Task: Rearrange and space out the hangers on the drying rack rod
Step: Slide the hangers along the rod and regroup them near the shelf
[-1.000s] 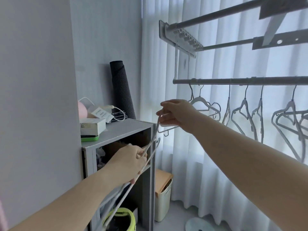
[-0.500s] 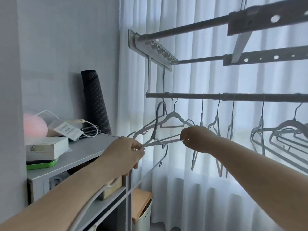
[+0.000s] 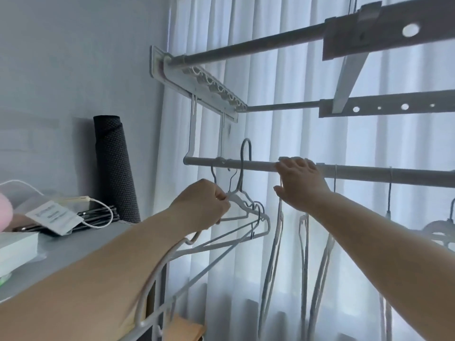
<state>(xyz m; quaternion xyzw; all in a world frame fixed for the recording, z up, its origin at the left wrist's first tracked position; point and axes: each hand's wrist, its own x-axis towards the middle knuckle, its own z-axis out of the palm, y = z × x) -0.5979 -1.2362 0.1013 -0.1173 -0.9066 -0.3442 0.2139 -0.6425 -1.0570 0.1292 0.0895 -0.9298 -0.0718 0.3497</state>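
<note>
The grey drying rack rod [image 3: 258, 165] runs across the middle. My left hand [image 3: 202, 205] is shut on the shoulder of a white hanger [image 3: 242, 207]. Its hook [image 3: 246, 146] stands above the rod, near the rod's left end. More white hangers [image 3: 157, 264] trail under my left forearm. My right hand [image 3: 299, 179] lies on the rod with fingers curled over it and thumb below, closed around the top of an edge-on hanger [image 3: 277, 232]; that hanger's hook is hidden by the hand. Two hooks [image 3: 213, 168] hang left of it, and several hangers [image 3: 390, 193] hang to the right.
Upper rack bars [image 3: 246, 48] and a perforated bracket [image 3: 394, 33] sit overhead. White curtains [image 3: 283, 94] hang behind. A grey shelf [image 3: 73, 244] at left holds a rolled dark mat [image 3: 114, 168], a white box, a cable and papers.
My right hand let go of the held hanger and rose to the rod. My left hand lifted that hanger so its hook is now above the rod. The view tilted upward.
</note>
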